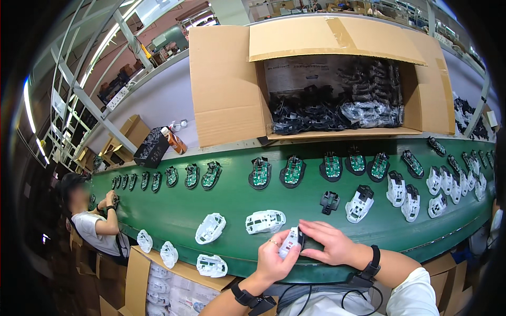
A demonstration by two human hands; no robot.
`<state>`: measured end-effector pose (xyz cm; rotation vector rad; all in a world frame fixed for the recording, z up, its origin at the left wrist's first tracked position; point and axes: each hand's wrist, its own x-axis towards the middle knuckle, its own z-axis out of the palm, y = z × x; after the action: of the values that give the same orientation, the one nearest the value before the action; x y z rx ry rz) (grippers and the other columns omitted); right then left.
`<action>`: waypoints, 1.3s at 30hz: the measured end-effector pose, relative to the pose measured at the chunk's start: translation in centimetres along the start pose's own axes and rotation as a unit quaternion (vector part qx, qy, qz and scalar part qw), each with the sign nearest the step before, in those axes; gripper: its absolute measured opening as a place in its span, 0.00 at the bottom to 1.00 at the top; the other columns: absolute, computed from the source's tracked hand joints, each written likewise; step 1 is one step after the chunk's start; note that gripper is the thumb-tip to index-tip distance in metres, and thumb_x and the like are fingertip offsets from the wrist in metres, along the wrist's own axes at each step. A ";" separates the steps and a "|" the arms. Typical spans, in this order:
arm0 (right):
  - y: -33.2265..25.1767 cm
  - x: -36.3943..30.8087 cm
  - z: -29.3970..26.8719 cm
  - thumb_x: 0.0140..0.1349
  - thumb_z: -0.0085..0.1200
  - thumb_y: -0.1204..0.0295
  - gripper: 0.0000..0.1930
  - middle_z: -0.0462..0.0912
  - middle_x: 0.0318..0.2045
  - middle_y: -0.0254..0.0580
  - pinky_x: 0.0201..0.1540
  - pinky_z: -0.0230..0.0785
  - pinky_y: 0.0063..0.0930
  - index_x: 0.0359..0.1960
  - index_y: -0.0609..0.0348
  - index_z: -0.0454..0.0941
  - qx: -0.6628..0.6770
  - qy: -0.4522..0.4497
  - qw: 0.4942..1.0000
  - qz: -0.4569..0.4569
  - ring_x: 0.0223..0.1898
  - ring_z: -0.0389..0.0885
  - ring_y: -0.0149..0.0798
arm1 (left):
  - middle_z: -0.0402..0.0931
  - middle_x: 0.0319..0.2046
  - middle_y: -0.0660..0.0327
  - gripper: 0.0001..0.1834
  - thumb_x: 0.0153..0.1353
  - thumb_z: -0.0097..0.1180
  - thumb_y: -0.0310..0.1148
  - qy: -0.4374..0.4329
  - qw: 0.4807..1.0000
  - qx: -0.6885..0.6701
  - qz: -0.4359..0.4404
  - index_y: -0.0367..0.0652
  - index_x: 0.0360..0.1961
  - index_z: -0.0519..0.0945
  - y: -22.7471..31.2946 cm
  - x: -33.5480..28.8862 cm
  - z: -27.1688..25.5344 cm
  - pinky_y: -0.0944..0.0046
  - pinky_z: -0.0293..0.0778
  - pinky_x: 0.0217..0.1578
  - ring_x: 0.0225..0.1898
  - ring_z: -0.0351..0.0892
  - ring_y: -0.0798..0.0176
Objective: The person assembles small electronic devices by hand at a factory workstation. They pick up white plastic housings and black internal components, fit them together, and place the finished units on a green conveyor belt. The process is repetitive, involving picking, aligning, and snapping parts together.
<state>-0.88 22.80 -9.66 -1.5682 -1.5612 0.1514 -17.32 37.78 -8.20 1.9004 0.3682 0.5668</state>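
Observation:
Both my hands meet above the near edge of the green bench, around a white computer mouse shell [289, 243] with a black plastic part [301, 238] on its right side. My left hand [273, 261] grips the shell from the left, thumb along its near side. Fingers of my right hand [331, 243] are closed on the black part, pressing it against the shell. Just beyond my left hand lies another white mouse shell [265, 221], hollow side up. Past my right hand sit a loose black plastic part [330, 202] and a white shell fitted with a black part [360, 204].
Black mouse bases with green circuit boards [260, 173] line the green bench [174, 208]. More white shells [396, 188] stand at right. A large open carton [221, 89] of black parts is behind; a lower carton [138, 279] holds white shells. A co-worker [97, 224] works at far left.

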 end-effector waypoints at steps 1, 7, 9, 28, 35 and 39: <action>-0.1 0.0 0.2 0.59 0.72 0.58 0.38 0.77 0.63 0.59 0.64 0.74 0.42 0.66 0.65 0.71 -0.017 -0.004 1.000 0.000 0.61 0.80 0.56 | 0.87 0.41 0.54 0.22 0.61 0.68 0.31 0.000 1.000 0.016 0.012 0.29 0.54 0.80 0.3 -0.1 0.1 0.66 0.81 0.41 0.39 0.85 0.68; 0.8 -1.0 0.9 0.54 0.77 0.71 0.33 0.82 0.57 0.53 0.61 0.77 0.35 0.61 0.66 0.75 0.339 -0.071 0.910 0.229 0.55 0.84 0.39 | 0.86 0.34 0.50 0.27 0.54 0.77 0.37 -0.024 0.984 0.116 0.130 0.30 0.48 0.81 2.0 0.1 0.7 0.63 0.82 0.36 0.32 0.88 0.59; 0.2 -0.4 0.5 0.52 0.78 0.70 0.33 0.85 0.49 0.46 0.57 0.79 0.33 0.59 0.66 0.76 0.319 -0.089 0.907 0.259 0.49 0.85 0.35 | 0.86 0.33 0.49 0.27 0.52 0.78 0.38 -0.015 0.981 0.134 0.140 0.32 0.47 0.81 1.4 0.0 0.9 0.62 0.83 0.35 0.32 0.89 0.56; 2.2 -0.4 -1.5 0.74 0.55 0.66 0.09 0.82 0.37 0.30 0.42 0.72 0.20 0.43 0.59 0.78 0.348 0.171 0.892 0.233 0.38 0.78 0.23 | 0.78 0.52 0.44 0.23 0.62 0.66 0.36 0.073 0.954 0.229 0.178 0.36 0.54 0.78 -0.2 2.3 -3.0 0.49 0.74 0.55 0.52 0.79 0.42; 10.2 -0.4 -8.0 0.78 0.47 0.62 0.14 0.84 0.43 0.33 0.51 0.73 0.31 0.52 0.57 0.79 0.386 0.441 0.749 0.309 0.43 0.82 0.31 | 0.75 0.57 0.37 0.37 0.58 0.68 0.44 0.010 0.883 0.462 0.088 0.39 0.66 0.71 -3.8 2.8 -5.0 0.46 0.74 0.58 0.58 0.76 0.36; 10.8 -1.6 -12.7 0.77 0.48 0.62 0.16 0.85 0.36 0.30 0.45 0.73 0.27 0.44 0.62 0.84 0.177 0.266 0.868 0.380 0.41 0.82 0.29 | 0.77 0.48 0.42 0.39 0.54 0.71 0.45 -0.032 0.890 0.454 -0.005 0.36 0.63 0.72 -1.4 2.3 -4.7 0.46 0.77 0.51 0.50 0.78 0.39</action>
<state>14.95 17.29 -9.81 -1.6544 -0.4031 0.3776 -17.94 43.11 -7.48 2.8032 0.6805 0.3306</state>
